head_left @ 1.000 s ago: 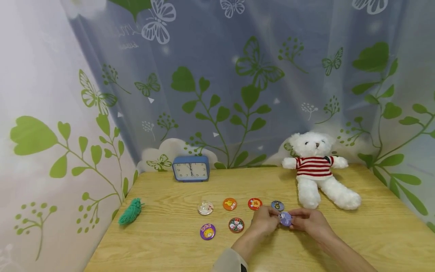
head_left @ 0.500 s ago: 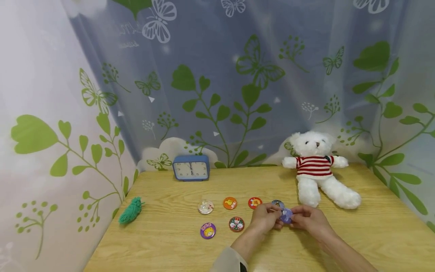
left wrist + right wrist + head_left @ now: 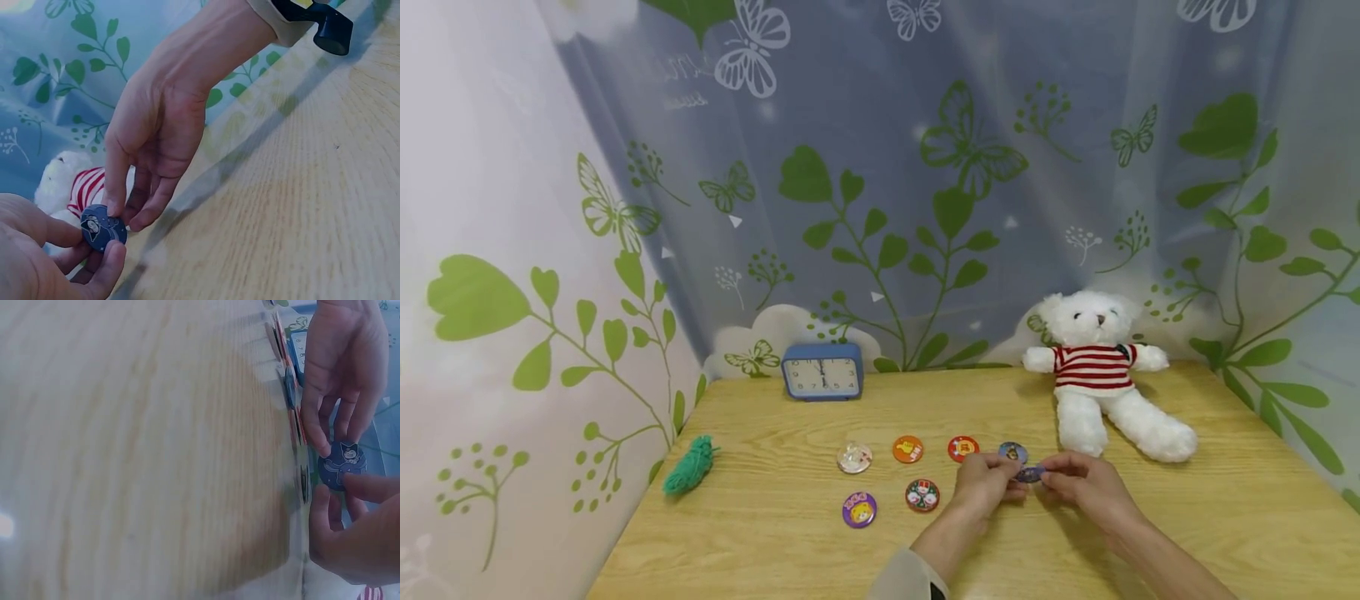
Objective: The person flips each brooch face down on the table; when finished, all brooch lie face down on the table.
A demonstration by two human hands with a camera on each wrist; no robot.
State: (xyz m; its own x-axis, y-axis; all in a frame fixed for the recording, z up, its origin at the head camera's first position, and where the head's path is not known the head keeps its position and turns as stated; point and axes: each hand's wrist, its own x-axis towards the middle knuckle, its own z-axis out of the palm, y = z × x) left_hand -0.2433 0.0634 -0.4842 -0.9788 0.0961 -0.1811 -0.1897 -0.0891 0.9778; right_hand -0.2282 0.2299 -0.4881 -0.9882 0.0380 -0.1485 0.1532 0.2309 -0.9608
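Between both hands is a round purple-blue button badge [image 3: 1031,474] with a cartoon character on it, tipped almost edge-on in the head view. My left hand [image 3: 987,485] pinches its left side between thumb and fingers. On the other side, my right hand [image 3: 1092,490] pinches the rim with thumb and fingertips. The left wrist view shows the badge's printed face [image 3: 97,226] with fingers at opposite edges, and the right wrist view shows the same dark blue face [image 3: 340,464]. Just beyond it on the table lies a blue badge [image 3: 1012,452].
Badges lie in two rows: red [image 3: 962,448], orange [image 3: 907,449] and clear [image 3: 854,457] behind, dark green-and-red [image 3: 922,495] and purple [image 3: 859,509] in front. A white teddy bear [image 3: 1093,367] sits back right, a blue alarm clock [image 3: 823,372] back left, green yarn [image 3: 688,465] far left.
The held badge has turned from facing the head camera to nearly edge-on, and sits slightly farther from the person. Both hands keep their pinch; the other badges stay put.
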